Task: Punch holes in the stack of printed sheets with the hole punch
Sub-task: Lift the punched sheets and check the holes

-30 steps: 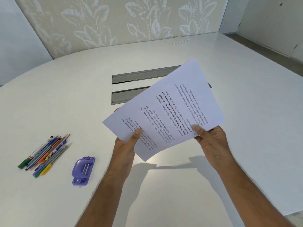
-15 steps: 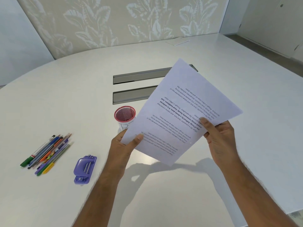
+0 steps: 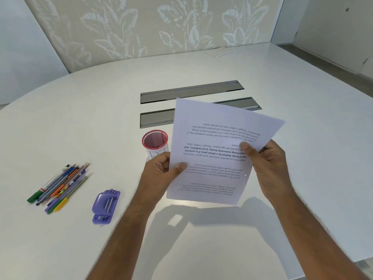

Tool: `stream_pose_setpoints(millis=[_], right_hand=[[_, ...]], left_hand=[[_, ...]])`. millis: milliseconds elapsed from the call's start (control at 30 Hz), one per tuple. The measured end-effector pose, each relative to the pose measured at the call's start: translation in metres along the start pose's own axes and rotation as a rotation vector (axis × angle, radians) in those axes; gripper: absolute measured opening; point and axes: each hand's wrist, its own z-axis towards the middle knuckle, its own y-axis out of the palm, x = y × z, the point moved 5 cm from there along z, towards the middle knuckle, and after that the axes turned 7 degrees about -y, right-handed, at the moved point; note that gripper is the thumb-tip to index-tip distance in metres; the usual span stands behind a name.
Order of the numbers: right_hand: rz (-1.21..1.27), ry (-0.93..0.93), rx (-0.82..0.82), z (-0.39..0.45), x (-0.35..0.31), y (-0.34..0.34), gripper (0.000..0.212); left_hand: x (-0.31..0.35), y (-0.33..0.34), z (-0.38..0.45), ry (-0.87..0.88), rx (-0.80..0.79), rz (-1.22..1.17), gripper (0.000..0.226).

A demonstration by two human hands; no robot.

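A stack of printed sheets (image 3: 214,138) is held in the air above the white table (image 3: 101,122), its text upside down to me. My left hand (image 3: 161,170) pinches its left edge with the thumb on top. My right hand (image 3: 268,160) grips its right edge. The purple hole punch (image 3: 105,207) lies on the table well to the left of my left forearm, apart from both hands.
A bunch of several pens and pencils (image 3: 60,186) lies left of the punch. A red mesh pen cup (image 3: 155,142) stands just behind my left hand. Two grey cable slots (image 3: 189,91) run across the table centre. A flat white item (image 3: 220,52) rests at the far edge.
The sheets have turned clockwise in my hands, from a steep diagonal to nearly upright, and come closer. The pen cup, hidden behind them a second ago, now shows.
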Motion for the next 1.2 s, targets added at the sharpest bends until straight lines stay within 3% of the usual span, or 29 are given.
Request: stream_pose_setpoints(millis=[433, 633, 900, 1200], right_hand=[[-0.083, -0.159, -0.119, 0.015, -0.04, 0.026, 0.021], [-0.105, -0.001, -0.181, -0.003, 0.003, 0.022, 0.028], [-0.143, -0.004, -0.121, -0.007, 0.007, 0.016, 0.023], [-0.175, 0.056, -0.188, -0.021, 0.025, 0.006, 0.027]], left_hand=[[0.053, 0.004, 0.008, 0.149, 0.016, -0.056, 0.029], [0.015, 0.007, 0.003, 0.039, 0.047, -0.024, 0.024], [0.01, 0.007, 0.002, 0.032, 0.052, -0.053, 0.024], [-0.008, 0.007, -0.006, -0.005, 0.081, 0.004, 0.025]])
